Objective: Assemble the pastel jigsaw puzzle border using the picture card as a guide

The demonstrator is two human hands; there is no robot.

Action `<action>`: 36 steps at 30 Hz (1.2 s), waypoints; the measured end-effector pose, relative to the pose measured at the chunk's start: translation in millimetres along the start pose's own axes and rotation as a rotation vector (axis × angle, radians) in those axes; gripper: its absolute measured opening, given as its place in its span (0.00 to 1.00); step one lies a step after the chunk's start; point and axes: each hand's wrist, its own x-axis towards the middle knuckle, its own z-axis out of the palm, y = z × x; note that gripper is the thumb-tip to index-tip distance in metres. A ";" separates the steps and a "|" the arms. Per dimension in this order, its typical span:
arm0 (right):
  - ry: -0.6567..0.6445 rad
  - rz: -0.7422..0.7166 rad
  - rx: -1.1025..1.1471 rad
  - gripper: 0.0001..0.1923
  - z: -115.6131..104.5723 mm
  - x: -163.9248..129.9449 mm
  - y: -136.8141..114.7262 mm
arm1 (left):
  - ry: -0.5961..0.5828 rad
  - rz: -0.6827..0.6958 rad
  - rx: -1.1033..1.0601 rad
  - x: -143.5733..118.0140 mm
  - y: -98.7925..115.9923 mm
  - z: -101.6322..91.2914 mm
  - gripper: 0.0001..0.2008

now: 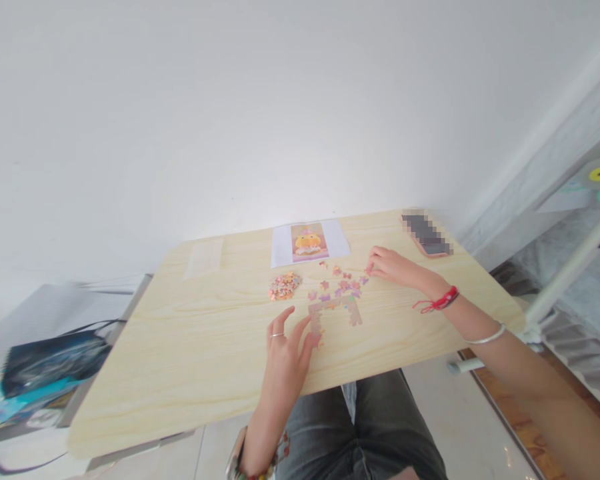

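A partly joined jigsaw puzzle (354,311) lies on the table, its pieces forming a top edge with two short sides. My left hand (286,357) rests at its left side with fingers apart, the fingertips touching or just beside the joined pieces. Above and right of the puzzle, my right hand (394,267) has its thumb and fingers pinched on a small puzzle piece (367,272), mostly hidden by the fingertips. Loose puzzle pieces (344,287) are scattered between the hands. A heap of more pieces (284,287) sits to the left of them.
A white sheet with a printed pumpkin picture (309,243) lies at the back of the wooden table (195,360). A phone (427,233) is at the back right, and a pale translucent sheet (205,258) at the back left. Bags and papers (55,360) stand left of the table.
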 end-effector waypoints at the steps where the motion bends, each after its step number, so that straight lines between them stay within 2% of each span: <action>1: 0.016 -0.011 0.003 0.08 -3.0 -3.8 -7.9 | 0.001 -0.001 -0.009 1.7 2.7 -0.2 0.12; 5: 0.035 -0.065 0.037 0.07 -7.8 -24.2 -47.4 | -0.011 0.008 -0.036 9.3 16.7 -1.2 0.12; 8: 0.036 -0.089 0.031 0.07 -1.1 -39.4 -72.4 | -0.030 0.022 -0.059 11.9 25.4 0.4 0.12; 11: 0.021 -0.083 0.016 0.08 9.7 -49.4 -86.0 | -0.070 0.026 -0.070 10.7 31.1 4.2 0.13; 16: -0.002 -0.066 0.003 0.09 20.1 -52.2 -92.2 | -0.107 0.073 -0.054 6.5 39.5 10.4 0.12; 23: -0.047 -0.068 -0.067 0.10 21.5 -47.1 -95.1 | -0.116 0.105 -0.015 2.4 61.1 13.7 0.09; 29: -0.070 -0.072 -0.123 0.11 24.0 -47.5 -98.4 | -0.155 0.109 0.008 -3.5 77.4 20.1 0.14; 36: -0.031 -0.072 -0.194 0.11 27.5 -48.6 -99.7 | -0.179 0.100 0.075 -5.3 82.5 24.1 0.17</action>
